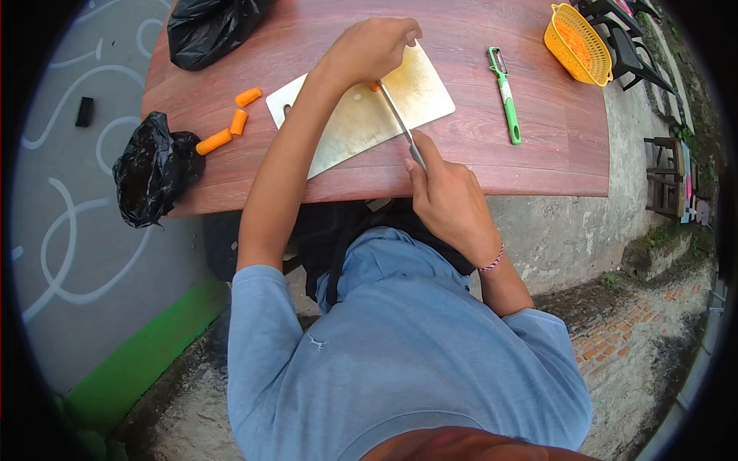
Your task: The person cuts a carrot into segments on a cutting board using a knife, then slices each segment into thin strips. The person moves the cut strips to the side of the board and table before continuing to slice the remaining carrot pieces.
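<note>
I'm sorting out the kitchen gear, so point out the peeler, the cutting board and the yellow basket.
Peeler (512,121): head view, lower handle.
Cutting board (355,131): head view, bare surface.
Yellow basket (568,62): head view, side wall.

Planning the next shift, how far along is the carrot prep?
Looks done: orange shreds in the yellow basket. In hand: right hand has the knife at a small orange piece on the cutting board; left hand is by the board's far edge, its grip unclear. Probably left: three carrot chunks beside the board, still unsliced. Can't tell whether more sits in the black bags.
</note>
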Demonstrator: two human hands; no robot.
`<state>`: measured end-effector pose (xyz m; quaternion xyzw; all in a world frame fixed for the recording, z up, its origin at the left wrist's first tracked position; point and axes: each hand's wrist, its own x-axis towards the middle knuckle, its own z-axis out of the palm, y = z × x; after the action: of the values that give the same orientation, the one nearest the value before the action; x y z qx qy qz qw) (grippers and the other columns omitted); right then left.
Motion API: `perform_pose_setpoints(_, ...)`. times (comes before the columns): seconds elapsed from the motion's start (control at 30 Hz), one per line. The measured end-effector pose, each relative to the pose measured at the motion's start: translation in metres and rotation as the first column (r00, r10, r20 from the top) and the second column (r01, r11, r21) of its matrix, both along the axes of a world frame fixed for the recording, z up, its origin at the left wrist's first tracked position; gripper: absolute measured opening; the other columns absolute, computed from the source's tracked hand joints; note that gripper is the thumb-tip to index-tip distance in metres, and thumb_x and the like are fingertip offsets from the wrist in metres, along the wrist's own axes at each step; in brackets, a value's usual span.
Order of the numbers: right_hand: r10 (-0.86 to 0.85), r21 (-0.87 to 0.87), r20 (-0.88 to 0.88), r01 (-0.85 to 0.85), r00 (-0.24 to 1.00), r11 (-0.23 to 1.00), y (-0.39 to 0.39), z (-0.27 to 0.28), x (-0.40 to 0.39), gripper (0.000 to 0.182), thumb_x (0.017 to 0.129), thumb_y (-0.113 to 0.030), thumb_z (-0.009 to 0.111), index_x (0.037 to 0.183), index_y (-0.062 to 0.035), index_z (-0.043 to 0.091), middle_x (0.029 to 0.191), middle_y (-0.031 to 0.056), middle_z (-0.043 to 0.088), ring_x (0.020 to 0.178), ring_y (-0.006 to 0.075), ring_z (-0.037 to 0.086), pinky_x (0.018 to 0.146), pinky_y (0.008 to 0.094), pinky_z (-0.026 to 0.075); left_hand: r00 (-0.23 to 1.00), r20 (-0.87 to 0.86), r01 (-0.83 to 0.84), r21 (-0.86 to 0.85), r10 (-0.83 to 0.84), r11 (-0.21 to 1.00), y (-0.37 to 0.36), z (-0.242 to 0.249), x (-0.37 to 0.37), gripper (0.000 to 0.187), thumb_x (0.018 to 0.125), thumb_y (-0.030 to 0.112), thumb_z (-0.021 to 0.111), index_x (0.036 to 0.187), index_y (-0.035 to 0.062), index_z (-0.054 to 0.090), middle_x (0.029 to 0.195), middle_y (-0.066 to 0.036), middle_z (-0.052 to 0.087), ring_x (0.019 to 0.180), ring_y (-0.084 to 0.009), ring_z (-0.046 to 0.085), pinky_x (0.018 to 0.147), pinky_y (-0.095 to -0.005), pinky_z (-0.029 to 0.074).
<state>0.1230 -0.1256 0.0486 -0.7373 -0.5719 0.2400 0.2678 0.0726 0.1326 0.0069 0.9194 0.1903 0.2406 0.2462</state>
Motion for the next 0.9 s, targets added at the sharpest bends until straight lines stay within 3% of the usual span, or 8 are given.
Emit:
perform_pose_setpoints(0.23, 0.006, -0.001, 0.015, -0.006, 1.0, 1.0, 0.004, 0.0, 0.001, 0.034, 0.104, -0.014, 0.057, 0.134, 0.0021, 0.051, 0.074, 0.0307, 0.067, 0.074, 0.0527, 0.068, 0.07, 0.0625, 0.051, 1.0, -0.009, 0.023, 0.041, -0.022, 0.999, 0.001, -0.003, -0.001, 0.026, 0.106, 0.015, 0.053, 0.122, 0.0036, 0.07, 0.103, -0.016, 0.079, 0.099, -0.0361, 0.076, 0.089, -0.0444, 0.057)
perform_pose_setpoints(0.3, -0.01, -0.031, 0.018, 0.011, 1.0, 0.999, 0.006, -0.002, 0.001, 0.038, 0.105, -0.017, 0.059, 0.139, -0.0018, 0.053, 0.074, 0.0327, 0.066, 0.074, 0.0544, 0.066, 0.071, 0.0624, 0.049, 0.999, -0.032, -0.042, -0.113, 0.039, 0.993, -0.001, -0.002, -0.001, 0.026, 0.107, 0.022, 0.056, 0.121, 0.0056, 0.071, 0.095, -0.013, 0.08, 0.089, -0.0306, 0.077, 0.082, -0.0403, 0.058)
perform_pose_setpoints(0.43, -0.004, -0.031, 0.009, 0.004, 1.0, 1.0, 0.015, -0.003, 0.003, 0.039, 0.104, -0.017, 0.059, 0.14, -0.001, 0.053, 0.072, 0.0324, 0.065, 0.073, 0.054, 0.066, 0.071, 0.0619, 0.049, 0.999, 0.011, -0.048, -0.216, 0.051, 0.975, -0.001, 0.007, -0.009, 0.028, 0.108, 0.028, 0.059, 0.122, 0.0072, 0.072, 0.089, -0.011, 0.08, 0.08, -0.0241, 0.077, 0.075, -0.036, 0.056)
perform_pose_setpoints(0.5, 0.05, -0.039, 0.066, -0.047, 0.997, 0.998, 0.019, -0.001, 0.005, 0.033, 0.104, -0.015, 0.056, 0.131, 0.0043, 0.051, 0.073, 0.0302, 0.067, 0.073, 0.0523, 0.068, 0.07, 0.0622, 0.052, 0.996, -0.04, -0.092, -0.259, 0.085, 0.961, -0.001, 0.014, -0.013, 0.031, 0.106, 0.031, 0.063, 0.119, 0.0058, 0.073, 0.089, -0.01, 0.081, 0.078, -0.0203, 0.075, 0.073, -0.0339, 0.055)
perform_pose_setpoints(0.63, 0.052, -0.001, 0.056, -0.052, 0.997, 0.999, 0.023, -0.009, 0.007, 0.034, 0.104, -0.015, 0.056, 0.132, 0.0039, 0.051, 0.073, 0.0298, 0.067, 0.074, 0.0524, 0.068, 0.071, 0.0624, 0.052, 0.995, 0.013, -0.091, -0.264, 0.097, 0.96, 0.002, 0.005, -0.019, 0.029, 0.104, 0.032, 0.065, 0.109, 0.0051, 0.075, 0.082, -0.007, 0.079, 0.075, -0.0268, 0.075, 0.074, -0.0382, 0.058)
perform_pose_setpoints(0.7, 0.048, -0.007, 0.038, -0.048, 0.998, 0.999, 0.026, -0.012, 0.008, 0.035, 0.103, -0.016, 0.057, 0.133, 0.0023, 0.052, 0.074, 0.0297, 0.068, 0.074, 0.0522, 0.068, 0.072, 0.0628, 0.052, 0.967, 0.253, -0.011, 0.013, 0.007, 1.0, 0.01, -0.005, -0.024, 0.028, 0.104, 0.031, 0.066, 0.107, 0.0047, 0.076, 0.088, -0.01, 0.079, 0.084, -0.028, 0.075, 0.079, -0.0382, 0.057)
perform_pose_setpoints(0.83, 0.058, 0.03, 0.044, -0.06, 0.997, 0.998, 0.03, -0.02, 0.007, 0.035, 0.103, -0.017, 0.058, 0.133, 0.0006, 0.052, 0.075, 0.0295, 0.068, 0.075, 0.0523, 0.068, 0.072, 0.0631, 0.052, 0.939, 0.315, -0.133, -0.036, 0.137, 0.991, 0.01, -0.003, -0.047, 0.026, 0.105, 0.028, 0.068, 0.109, 0.004, 0.078, 0.103, -0.01, 0.081, 0.099, -0.021, 0.074, 0.093, -0.0346, 0.054)
perform_pose_setpoints(0.9, 0.067, 0.057, 0.051, -0.07, 0.996, 0.996, 0.034, -0.022, 0.007, 0.035, 0.103, -0.018, 0.058, 0.134, -0.0006, 0.054, 0.076, 0.0291, 0.069, 0.075, 0.0522, 0.068, 0.072, 0.0632, 0.052, 0.895, 0.416, -0.215, 0.087, 0.16, 0.973, 0.006, 0.007, -0.06, 0.022, 0.104, 0.023, 0.07, 0.111, 0.0045, 0.078, 0.111, -0.01, 0.08, 0.103, -0.0201, 0.073, 0.095, -0.0363, 0.055)
